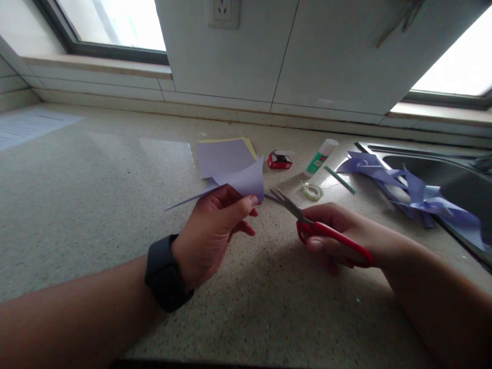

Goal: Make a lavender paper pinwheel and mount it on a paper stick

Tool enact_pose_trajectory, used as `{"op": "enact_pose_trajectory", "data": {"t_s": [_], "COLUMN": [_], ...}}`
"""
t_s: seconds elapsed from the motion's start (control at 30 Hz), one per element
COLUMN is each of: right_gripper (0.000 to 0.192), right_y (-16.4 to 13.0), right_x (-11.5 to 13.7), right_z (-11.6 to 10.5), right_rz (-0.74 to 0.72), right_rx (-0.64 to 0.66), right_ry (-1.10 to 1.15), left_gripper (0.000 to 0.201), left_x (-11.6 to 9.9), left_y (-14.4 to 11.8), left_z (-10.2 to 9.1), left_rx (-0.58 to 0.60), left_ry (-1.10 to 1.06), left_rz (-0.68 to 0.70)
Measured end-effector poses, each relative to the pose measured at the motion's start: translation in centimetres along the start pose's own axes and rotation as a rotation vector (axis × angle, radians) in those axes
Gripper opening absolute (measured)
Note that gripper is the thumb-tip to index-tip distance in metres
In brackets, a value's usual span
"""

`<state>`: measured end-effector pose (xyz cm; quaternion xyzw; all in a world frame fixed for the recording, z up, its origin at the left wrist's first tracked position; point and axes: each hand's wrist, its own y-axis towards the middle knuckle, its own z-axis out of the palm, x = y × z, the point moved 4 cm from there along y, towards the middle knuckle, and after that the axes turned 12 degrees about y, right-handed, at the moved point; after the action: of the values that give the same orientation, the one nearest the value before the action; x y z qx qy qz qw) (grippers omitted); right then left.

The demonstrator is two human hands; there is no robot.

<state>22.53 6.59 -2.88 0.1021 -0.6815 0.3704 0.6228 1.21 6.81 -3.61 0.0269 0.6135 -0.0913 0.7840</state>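
A curled piece of purple paper [244, 179] is pinched between the thumb and fingers of my left hand [219, 220], above the counter. One pointed flap of it sticks out to the left. My right hand [338, 230] grips a pair of red-handled scissors [334, 238], fingers in the loops. Their blades are slightly apart and point at the paper's right edge; I cannot tell whether they touch it. Behind the held piece lies a stack of purple and yellow paper sheets [223, 154], partly hidden by it.
On the speckled counter [96, 205] are a small red box [280, 160], a glue stick [322, 158], a tape roll [312, 191] and a thin green stick [340, 179]. Purple paper pinwheel shapes [415, 192] lie over the sink [453, 174] edge. A printed sheet [34, 124] lies far left.
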Motion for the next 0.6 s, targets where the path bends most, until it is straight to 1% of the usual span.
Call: {"op": "enact_pose_trajectory", "data": {"t_s": [0.07,0.13,0.17,0.2,0.3,0.4,0.5,0.6], "right_gripper": [0.034,0.032,0.032,0.031,0.031,0.034,0.037,0.036], "right_y": [0.5,1.0,1.3,1.6,2.4,2.9,3.1,3.1], "right_x": [0.7,1.4,1.6,1.7,2.0,2.2,2.2,2.1], "right_z": [0.0,0.1,0.2,0.5,1.6,2.4,2.8,2.6], "right_rz": [-0.146,-0.304,-0.359,-0.385,-0.439,-0.498,-0.516,-0.519], "right_rx": [-0.112,-0.274,-0.337,-0.37,-0.394,-0.372,-0.347,-0.352], "right_ry": [0.008,0.019,0.033,0.044,0.08,0.111,0.131,0.145], "left_gripper": [0.015,0.015,0.014,0.013,0.012,0.013,0.013,0.016], "left_x": [0.1,0.2,0.3,0.3,0.4,0.4,0.4,0.3], "left_y": [0.0,0.0,0.0,0.0,0.0,0.0,0.0,0.0], "left_z": [0.1,0.1,0.1,0.1,0.2,0.4,0.5,0.7], "left_rx": [0.011,0.013,0.013,0.018,0.05,0.071,0.083,0.114], "left_ry": [0.029,0.077,0.1,0.121,0.162,0.196,0.222,0.253], "left_rz": [-0.007,-0.003,0.0,0.002,0.016,0.033,0.034,0.054]}}
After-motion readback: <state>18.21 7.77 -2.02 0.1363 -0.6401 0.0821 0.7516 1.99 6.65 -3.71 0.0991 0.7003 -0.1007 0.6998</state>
